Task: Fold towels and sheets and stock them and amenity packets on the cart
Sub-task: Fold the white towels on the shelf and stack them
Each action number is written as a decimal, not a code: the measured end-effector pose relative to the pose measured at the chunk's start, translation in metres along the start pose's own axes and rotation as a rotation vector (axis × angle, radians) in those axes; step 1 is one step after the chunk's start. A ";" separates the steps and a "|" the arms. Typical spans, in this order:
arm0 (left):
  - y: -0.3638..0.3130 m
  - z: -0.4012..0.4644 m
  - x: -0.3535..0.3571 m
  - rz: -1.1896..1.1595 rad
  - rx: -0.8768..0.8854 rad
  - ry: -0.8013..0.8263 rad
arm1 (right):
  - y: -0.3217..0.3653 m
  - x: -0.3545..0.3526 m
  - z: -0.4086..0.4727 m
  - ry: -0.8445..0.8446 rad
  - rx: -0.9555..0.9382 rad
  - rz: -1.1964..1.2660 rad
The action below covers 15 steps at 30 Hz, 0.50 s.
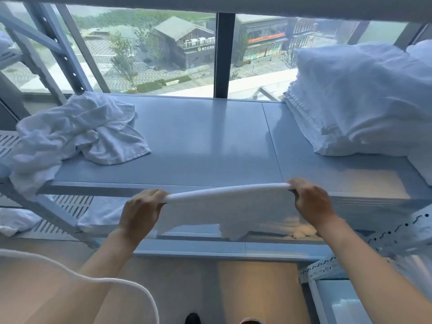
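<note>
A white towel (233,206) hangs stretched between my two hands, just in front of the grey shelf's (205,141) front edge. My left hand (142,211) grips its upper left corner and my right hand (311,202) grips its upper right corner. The towel's lower edge is blurred. A crumpled heap of white linen (77,132) lies on the shelf's left end and spills over the edge. At the shelf's right end stands a tall stack of folded white linen (357,101).
The shelf sits in a metal rack against a large window (163,54); a slanted rack post (58,50) rises at the left. A lower shelf (210,246) lies below, with white cloth (16,220) at the far left. A white cable (98,280) loops at lower left.
</note>
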<state>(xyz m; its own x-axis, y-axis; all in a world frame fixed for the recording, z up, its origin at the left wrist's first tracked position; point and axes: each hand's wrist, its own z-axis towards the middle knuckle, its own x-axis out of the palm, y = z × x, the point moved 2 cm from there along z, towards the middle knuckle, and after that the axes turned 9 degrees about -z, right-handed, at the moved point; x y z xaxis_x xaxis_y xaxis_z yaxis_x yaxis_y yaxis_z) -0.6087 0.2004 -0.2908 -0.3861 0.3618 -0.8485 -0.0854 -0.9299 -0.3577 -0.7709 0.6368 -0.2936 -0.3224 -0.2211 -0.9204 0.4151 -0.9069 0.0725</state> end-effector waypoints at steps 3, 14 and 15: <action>0.016 0.032 0.004 -0.007 0.025 0.019 | -0.008 0.001 0.028 0.000 0.045 -0.052; 0.031 0.153 0.035 0.007 0.106 -0.028 | -0.056 0.020 0.133 0.066 0.137 -0.109; 0.034 0.167 0.037 0.030 0.113 -0.030 | -0.058 0.022 0.144 0.057 0.127 -0.108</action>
<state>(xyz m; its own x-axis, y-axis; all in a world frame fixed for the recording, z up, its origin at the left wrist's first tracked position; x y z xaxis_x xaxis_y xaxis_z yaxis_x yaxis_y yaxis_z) -0.7792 0.1716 -0.2694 -0.4173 0.3336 -0.8453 -0.1758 -0.9423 -0.2851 -0.9244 0.6327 -0.2631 -0.3087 -0.1020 -0.9457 0.2686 -0.9631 0.0162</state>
